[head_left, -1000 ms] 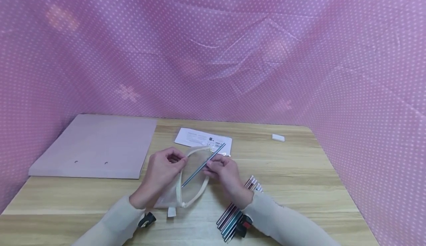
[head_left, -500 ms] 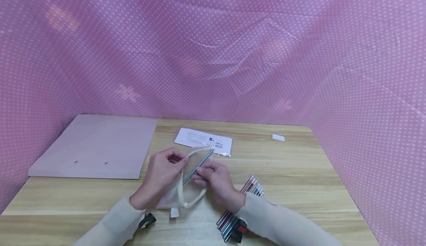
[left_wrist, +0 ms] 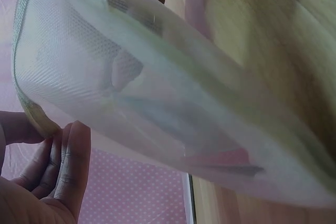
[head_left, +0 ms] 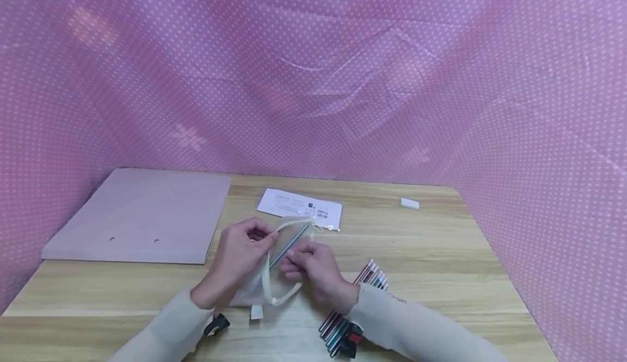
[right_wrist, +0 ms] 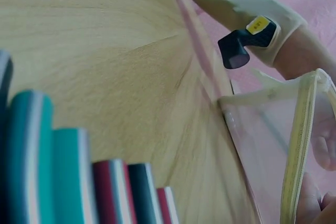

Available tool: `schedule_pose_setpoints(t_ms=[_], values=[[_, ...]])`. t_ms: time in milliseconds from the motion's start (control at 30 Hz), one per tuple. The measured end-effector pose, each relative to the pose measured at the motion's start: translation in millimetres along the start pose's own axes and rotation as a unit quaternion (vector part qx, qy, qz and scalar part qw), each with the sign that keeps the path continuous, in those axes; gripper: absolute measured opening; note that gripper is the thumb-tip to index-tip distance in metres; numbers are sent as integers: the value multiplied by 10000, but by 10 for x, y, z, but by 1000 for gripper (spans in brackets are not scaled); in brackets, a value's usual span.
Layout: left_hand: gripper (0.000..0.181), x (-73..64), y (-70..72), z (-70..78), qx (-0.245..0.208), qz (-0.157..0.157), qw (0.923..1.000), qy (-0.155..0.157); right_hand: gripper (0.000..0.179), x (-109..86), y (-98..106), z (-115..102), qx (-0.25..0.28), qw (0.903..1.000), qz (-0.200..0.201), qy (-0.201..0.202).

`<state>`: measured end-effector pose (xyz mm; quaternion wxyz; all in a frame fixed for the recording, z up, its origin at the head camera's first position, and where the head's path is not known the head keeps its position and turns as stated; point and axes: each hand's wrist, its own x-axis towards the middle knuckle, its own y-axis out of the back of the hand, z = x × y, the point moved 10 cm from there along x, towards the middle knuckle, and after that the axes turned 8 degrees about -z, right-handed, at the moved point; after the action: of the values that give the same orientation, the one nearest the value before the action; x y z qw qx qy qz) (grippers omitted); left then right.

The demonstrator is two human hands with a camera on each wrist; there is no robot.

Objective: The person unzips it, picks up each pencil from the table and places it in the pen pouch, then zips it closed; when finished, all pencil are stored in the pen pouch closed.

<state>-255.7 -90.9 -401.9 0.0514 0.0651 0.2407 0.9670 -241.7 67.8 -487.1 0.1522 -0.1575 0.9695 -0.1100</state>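
A translucent mesh zipper pouch (head_left: 251, 292) with a cream zipper edge stands with its mouth spread. My left hand (head_left: 239, 253) pinches that edge between thumb and fingers, also visible in the left wrist view. At the mouth, my right hand (head_left: 315, 269) holds a teal pencil (head_left: 293, 242) slanting across the opening, its lower end hidden behind the pouch's near edge. Below the right wrist lies a row of striped pencils (head_left: 334, 329), partly covered by the sleeve. The right wrist view shows these pencils (right_wrist: 68, 177) up close and the pouch's zipper (right_wrist: 296, 156).
A large pale board (head_left: 142, 215) with two small holes covers the table's left side. Behind the pouch lies a white printed packet (head_left: 299, 205). A white eraser-like block (head_left: 409, 203) rests at the back right. Pink dotted cloth (head_left: 313, 79) hangs around the table.
My right hand has moved left and slightly down, taking the pencil deeper into the pouch's mouth. The left hand keeps its place on the edge.
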Motion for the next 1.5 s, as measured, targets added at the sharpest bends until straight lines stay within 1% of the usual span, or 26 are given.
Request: schedule_pose_setpoints(t_ms=[200, 500, 667, 767, 933, 1033, 1133, 1233, 1300, 1333, 1400, 1433, 1500], values=[[5, -3, 0, 4, 11, -48, 10000, 25, 9, -12, 18, -44, 131, 9999, 0, 95], [7, 7, 13, -5, 54, -40, 10000, 8, 19, -22, 32, -99, 185, 9996, -35, 226], [7, 8, -2, -8, -25, -63, 10000, 32, 18, -42, 104, -125, 318, 9991, -12, 279], [7, 13, -8, -8, -16, -57, 10000, 31, 17, -72, 204, -158, 466, 9984, 98, 304], [6, 12, -16, -20, 41, -66, 9999, 81, 5, -130, 448, -236, 733, 9959, 357, 387], [5, 4, -17, -24, 19, -80, 9999, 120, 7, -180, 614, -290, 844, 9937, 550, 491], [5, -1, -19, -21, 32, -75, 9999, 105, 10, -228, 781, -368, 741, 9921, 761, 661], [5, -3, -23, -21, 12, -71, 9999, 103, 9, -268, 941, -477, 165, 9919, 891, 890], [5, -4, -24, -22, -3, -60, 9999, 107, 5, -291, 1047, -553, -466, 9885, 992, 1040], [5, -4, -24, -23, -6, -56, 9999, 106, 2, -303, 1096, -587, -843, 9848, 1046, 1100], [5, -5, -26, -23, -13, -51, 9999, 98, 5, -324, 1177, -648, -1685, 9721, 1133, 1177], [5, -5, -28, -22, -13, -53, 9999, 90, 6, -330, 1198, -679, -2161, 9620, 1126, 1233], [5, -5, -30, -21, -4, -55, 10000, 73, 8, -336, 1186, -714, -3048, 9389, 931, 1301]])
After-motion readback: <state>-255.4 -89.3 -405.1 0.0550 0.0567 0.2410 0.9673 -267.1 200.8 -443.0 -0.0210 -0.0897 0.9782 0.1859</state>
